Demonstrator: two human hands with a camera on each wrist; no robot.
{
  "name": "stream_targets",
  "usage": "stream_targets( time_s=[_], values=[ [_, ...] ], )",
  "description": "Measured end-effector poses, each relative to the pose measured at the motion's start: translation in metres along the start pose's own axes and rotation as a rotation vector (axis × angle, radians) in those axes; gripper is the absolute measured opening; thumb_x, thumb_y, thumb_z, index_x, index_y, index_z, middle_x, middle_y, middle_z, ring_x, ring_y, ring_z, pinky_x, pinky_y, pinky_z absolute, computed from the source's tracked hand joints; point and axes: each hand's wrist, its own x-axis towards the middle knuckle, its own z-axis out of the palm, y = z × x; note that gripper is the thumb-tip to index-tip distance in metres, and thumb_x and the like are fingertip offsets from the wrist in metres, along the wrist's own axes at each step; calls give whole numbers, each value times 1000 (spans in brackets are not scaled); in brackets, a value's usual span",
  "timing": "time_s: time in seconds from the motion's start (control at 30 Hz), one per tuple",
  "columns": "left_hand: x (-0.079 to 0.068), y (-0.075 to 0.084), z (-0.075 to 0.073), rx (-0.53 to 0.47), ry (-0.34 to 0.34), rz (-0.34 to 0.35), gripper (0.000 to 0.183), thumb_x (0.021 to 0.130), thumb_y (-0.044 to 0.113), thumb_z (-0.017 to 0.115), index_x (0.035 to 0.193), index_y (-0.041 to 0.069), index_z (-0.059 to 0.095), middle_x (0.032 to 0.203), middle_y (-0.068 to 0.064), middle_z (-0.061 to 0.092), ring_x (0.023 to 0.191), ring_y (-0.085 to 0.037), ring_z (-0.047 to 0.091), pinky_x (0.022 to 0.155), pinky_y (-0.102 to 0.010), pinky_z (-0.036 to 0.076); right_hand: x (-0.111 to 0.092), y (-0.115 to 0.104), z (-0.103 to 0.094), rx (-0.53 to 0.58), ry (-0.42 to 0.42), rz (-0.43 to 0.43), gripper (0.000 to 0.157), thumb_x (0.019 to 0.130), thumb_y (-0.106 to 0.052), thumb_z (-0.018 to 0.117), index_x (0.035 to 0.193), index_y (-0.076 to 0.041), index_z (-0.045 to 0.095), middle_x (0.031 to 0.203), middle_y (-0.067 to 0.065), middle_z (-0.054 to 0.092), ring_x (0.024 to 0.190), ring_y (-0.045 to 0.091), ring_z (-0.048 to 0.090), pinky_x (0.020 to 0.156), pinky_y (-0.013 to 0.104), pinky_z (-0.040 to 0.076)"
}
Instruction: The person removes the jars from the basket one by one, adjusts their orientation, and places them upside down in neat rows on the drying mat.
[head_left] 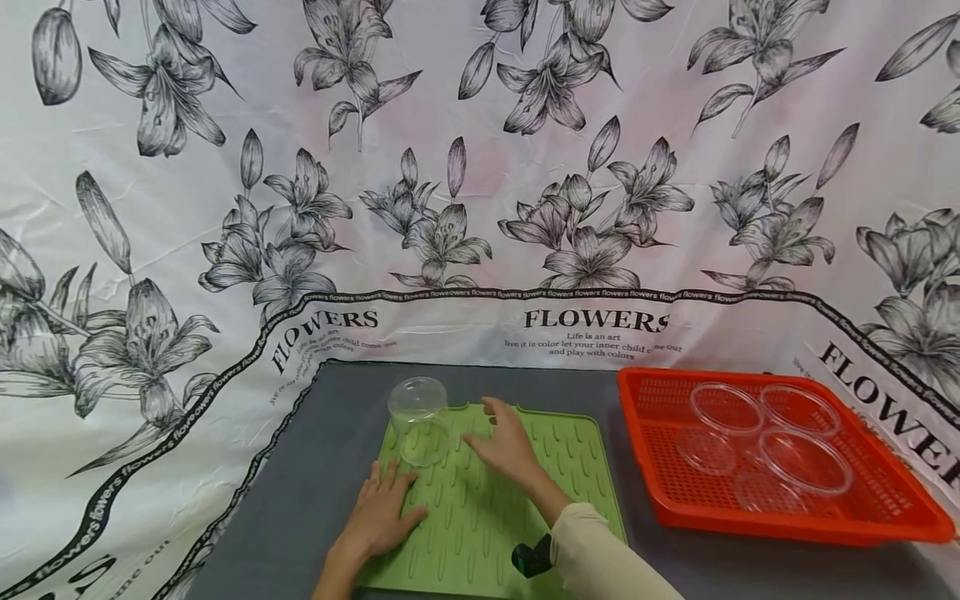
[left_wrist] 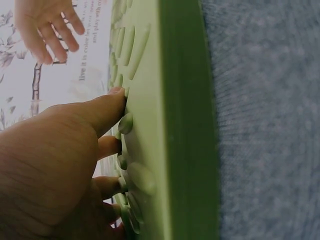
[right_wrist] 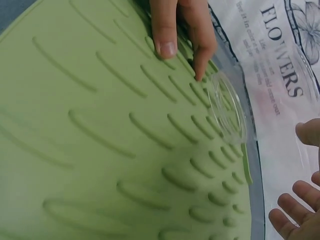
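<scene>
A clear, round plastic container stands near the far left corner of a green ridged mat. My left hand rests on the mat's left side, just nearer than the container, its fingers extended; in the left wrist view the thumb and fingertips touch the mat's surface. Over the mat, to the right of the container, my right hand is raised with its fingers apart and holds nothing. From the right wrist, the container's rim shows beyond the left fingertips, apart from the right hand.
A red plastic basket to the right of the mat holds several clear round containers. The table is dark grey. Behind it and at its sides hangs a white flower-print cloth.
</scene>
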Motion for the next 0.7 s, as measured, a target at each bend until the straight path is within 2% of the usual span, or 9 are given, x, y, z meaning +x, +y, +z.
stream_targets(
  time_s=[0.37,0.57,0.7],
  values=[
    [0,6,-11,14,-48,-21,62,97,40,68,147,7,51,160,-36,28,150,-61,9,118,-74,18,-15,22,-20,11,57,-4,58,97,-30,70,146,-5,50,141,20,58,128,41,56,100,59,50],
    [1,7,-9,36,-50,-24,62,97,41,68,146,6,52,159,-36,29,150,-61,10,118,-74,19,-28,29,-33,31,103,21,58,98,-39,68,145,-8,52,140,17,59,128,37,57,102,57,50],
    [1,7,-7,32,-52,-25,62,96,40,68,146,5,52,159,-36,28,150,-61,10,118,-75,18,-35,30,-43,54,125,25,54,99,-38,67,144,-12,54,140,16,60,128,37,57,104,57,49]
  ],
)
